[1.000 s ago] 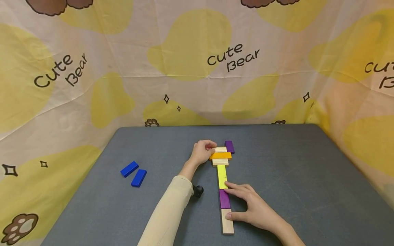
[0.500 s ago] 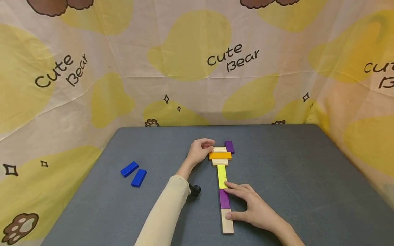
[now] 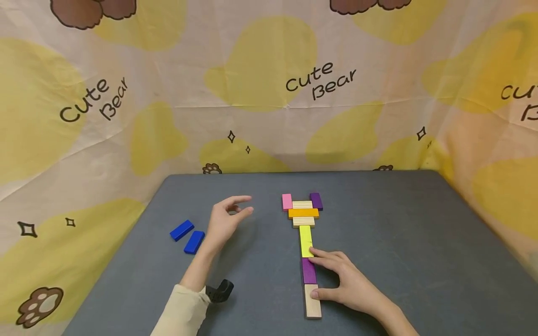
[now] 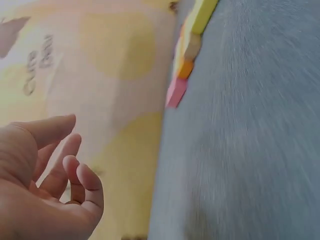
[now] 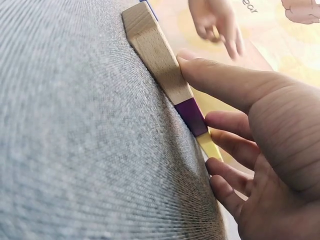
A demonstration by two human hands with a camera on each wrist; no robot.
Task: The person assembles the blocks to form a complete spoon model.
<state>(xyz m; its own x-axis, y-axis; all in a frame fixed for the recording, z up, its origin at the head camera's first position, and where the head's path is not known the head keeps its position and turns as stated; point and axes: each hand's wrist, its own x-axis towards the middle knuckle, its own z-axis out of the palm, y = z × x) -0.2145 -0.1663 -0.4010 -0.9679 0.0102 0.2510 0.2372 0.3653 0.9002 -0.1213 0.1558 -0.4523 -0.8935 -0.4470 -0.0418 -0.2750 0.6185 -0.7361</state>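
Observation:
My right hand (image 3: 353, 284) rests on a line of flat wooden blocks, its thumb on the plain wood block (image 3: 313, 309) and its fingertips around the joint of the purple block (image 3: 309, 273) and yellow block (image 3: 306, 238). Beyond these lie plain ribbed-looking pieces (image 3: 303, 221), an orange block (image 3: 303, 213) set crosswise, and more plain pieces (image 3: 302, 204). At the far end a pink block (image 3: 287, 201) sits on the left, a dark purple block (image 3: 316, 201) on the right. Holding nothing, my left hand (image 3: 224, 221) hovers left of the line, fingers loosely bent.
Two blue blocks (image 3: 182, 230) lie at the left of the grey table (image 3: 399, 233), beside my left wrist. A dark wrist camera (image 3: 220, 291) sticks out from the left sleeve. A patterned cloth (image 3: 260, 93) hangs behind the table.
My left hand has come away from the far end of the line and moved left, toward the blue blocks. The pink block there now shows. My right hand stays put.

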